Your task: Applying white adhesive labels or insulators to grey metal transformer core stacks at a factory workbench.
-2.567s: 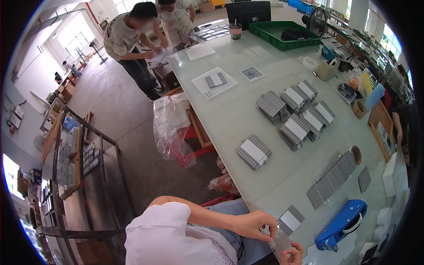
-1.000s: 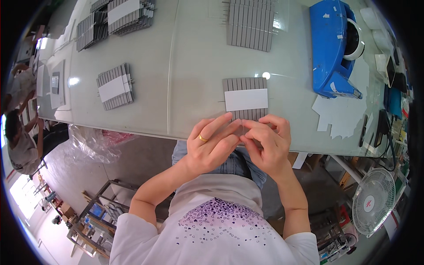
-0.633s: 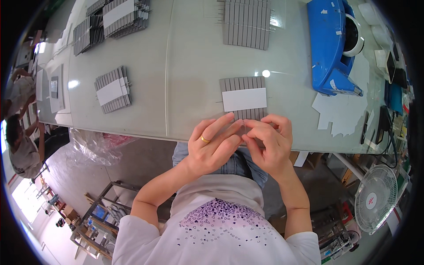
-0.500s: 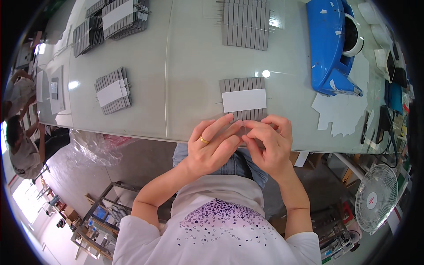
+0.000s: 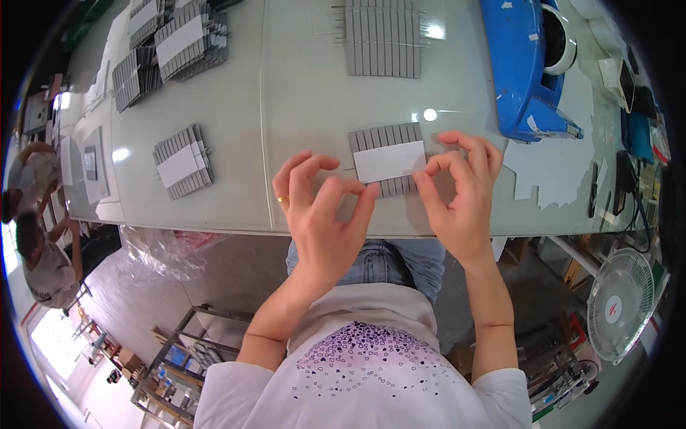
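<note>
Right in front of me lies a small panel of grey strips, with a white paper band across its middle. My left hand is at the panel's lower left, thumb and forefinger pinched together, the other fingers curled and spread. My right hand pinches thumb and forefinger at the right end of the white band. Whatever sits in either pinch is too small to make out. Thin wire-like ends stick out at the panel's sides.
Farther off lies a larger grey-strip panel. Left are a small banded stack and a pile of banded stacks. A blue tape dispenser stands right, by white paper sheets. A fan is beyond the table edge.
My hands have come apart from where they met below the panel. The right moved up to the band's right end; the left moved slightly left. The view has shifted a little.
</note>
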`<act>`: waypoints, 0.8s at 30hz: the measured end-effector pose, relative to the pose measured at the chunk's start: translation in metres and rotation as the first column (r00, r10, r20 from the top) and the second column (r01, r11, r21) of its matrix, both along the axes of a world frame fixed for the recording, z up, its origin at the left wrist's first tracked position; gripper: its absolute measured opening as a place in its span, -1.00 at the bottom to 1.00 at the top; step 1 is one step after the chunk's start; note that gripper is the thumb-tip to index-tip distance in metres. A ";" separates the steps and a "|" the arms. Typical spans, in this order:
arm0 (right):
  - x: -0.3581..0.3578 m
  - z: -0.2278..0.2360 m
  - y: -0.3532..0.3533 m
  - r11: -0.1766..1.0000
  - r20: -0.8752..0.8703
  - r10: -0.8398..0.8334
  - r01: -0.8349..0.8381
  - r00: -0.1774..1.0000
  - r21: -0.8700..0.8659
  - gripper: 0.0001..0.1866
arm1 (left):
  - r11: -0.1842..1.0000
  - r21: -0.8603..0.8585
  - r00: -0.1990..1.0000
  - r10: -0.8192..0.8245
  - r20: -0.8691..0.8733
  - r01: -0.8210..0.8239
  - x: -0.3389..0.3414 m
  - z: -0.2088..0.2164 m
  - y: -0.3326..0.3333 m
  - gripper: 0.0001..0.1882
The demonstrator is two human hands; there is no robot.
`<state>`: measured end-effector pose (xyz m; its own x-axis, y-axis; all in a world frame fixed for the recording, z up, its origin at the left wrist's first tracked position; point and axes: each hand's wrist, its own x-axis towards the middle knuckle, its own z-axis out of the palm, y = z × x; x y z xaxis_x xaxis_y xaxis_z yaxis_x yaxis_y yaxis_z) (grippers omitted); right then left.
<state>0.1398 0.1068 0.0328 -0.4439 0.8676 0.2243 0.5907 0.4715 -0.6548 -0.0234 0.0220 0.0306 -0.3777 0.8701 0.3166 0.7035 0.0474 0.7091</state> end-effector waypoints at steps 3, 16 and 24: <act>0.001 -0.004 -0.001 0.999 -0.009 -0.025 0.025 1.000 -0.020 -0.86 | 0.993 -0.116 0.996 0.024 -0.088 -0.034 0.002 0.001 0.001 -0.83; 0.004 -0.006 0.013 0.997 0.034 -0.067 0.065 0.997 0.047 -0.83 | 0.986 -0.160 0.981 0.007 -0.192 -0.038 0.008 -0.005 0.019 -0.82; 0.000 -0.011 0.001 0.998 0.058 -0.016 0.012 0.998 0.064 -0.81 | 0.981 -0.092 0.981 0.162 -0.105 -0.172 0.004 -0.008 0.004 -0.71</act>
<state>0.1393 0.1083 0.0223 -0.4456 0.8587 0.2531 0.6339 0.5023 -0.5881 -0.0199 0.0257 0.0221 -0.4925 0.8263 0.2732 0.7447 0.2377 0.6236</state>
